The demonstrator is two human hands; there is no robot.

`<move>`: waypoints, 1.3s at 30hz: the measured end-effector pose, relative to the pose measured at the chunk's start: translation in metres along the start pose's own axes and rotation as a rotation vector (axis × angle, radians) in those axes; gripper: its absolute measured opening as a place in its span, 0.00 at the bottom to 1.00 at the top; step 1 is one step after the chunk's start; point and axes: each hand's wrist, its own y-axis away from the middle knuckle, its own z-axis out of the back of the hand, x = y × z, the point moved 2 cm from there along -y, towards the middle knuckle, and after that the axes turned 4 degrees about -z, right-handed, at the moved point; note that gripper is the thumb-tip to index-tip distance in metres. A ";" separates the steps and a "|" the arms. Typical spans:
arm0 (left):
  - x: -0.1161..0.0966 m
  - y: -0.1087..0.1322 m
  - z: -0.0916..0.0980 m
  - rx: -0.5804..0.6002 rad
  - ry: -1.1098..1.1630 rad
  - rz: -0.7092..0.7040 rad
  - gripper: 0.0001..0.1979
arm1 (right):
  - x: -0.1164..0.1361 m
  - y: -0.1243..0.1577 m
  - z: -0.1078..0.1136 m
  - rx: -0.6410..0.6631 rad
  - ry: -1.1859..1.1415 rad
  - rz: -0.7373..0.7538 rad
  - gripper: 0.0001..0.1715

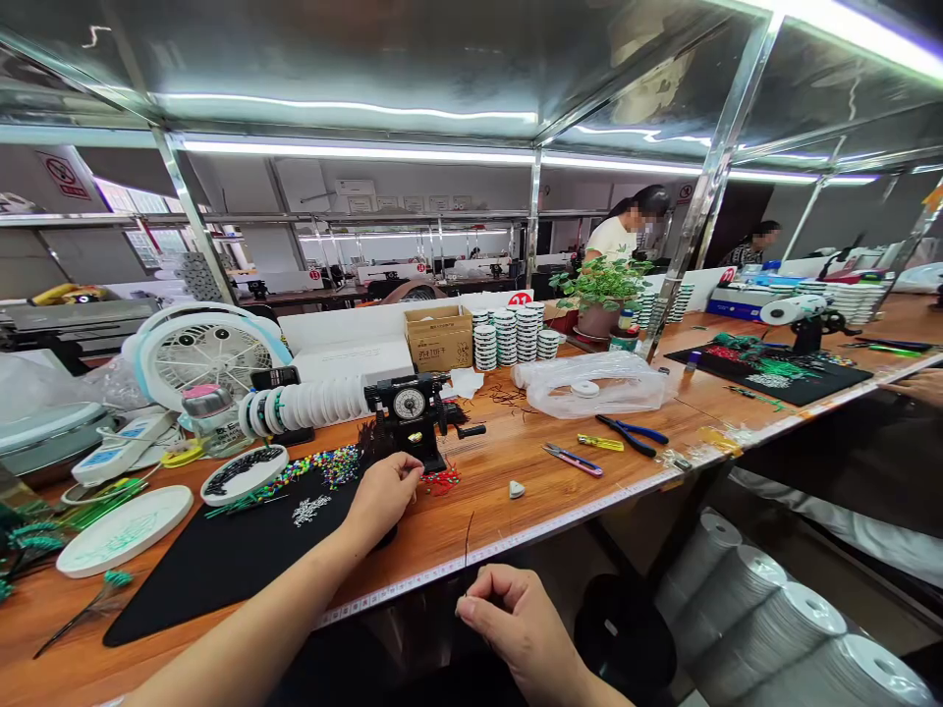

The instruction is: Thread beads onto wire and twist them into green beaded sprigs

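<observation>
Head view: finds the left grip (383, 496) on the surface (516, 481) at the corner of the mat (221, 560), fingers curled down just beside red beads (444, 479) before the winder (411, 417) (grasping any or not, cannot tell). Finds the right grip (516, 619) below the near edge, pinched tight on a thin wire (469, 540) standing upright above it. Shows pliers (634, 435) lying well apart, off to the right.

— Is it bright here?
— Very bright. Long white light strips (354, 152) overhead, and the metal ceiling (331, 49) mirrors them with glare.
— Shadows?
— Soft only, under the left hand (383, 496). Edges bend strongly, posts (707, 196) lean. The thin wire (467, 550) at the right hand (516, 624) is hardly visible.
</observation>
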 end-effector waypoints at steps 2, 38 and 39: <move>-0.003 0.002 0.002 -0.065 0.076 -0.029 0.10 | -0.001 -0.001 0.000 -0.007 0.006 0.001 0.11; -0.042 0.090 0.036 0.394 0.823 0.221 0.11 | 0.061 -0.035 -0.028 -0.024 0.165 0.233 0.13; -0.044 0.090 0.038 0.360 0.683 0.170 0.10 | 0.060 -0.035 -0.028 -0.041 0.185 0.233 0.13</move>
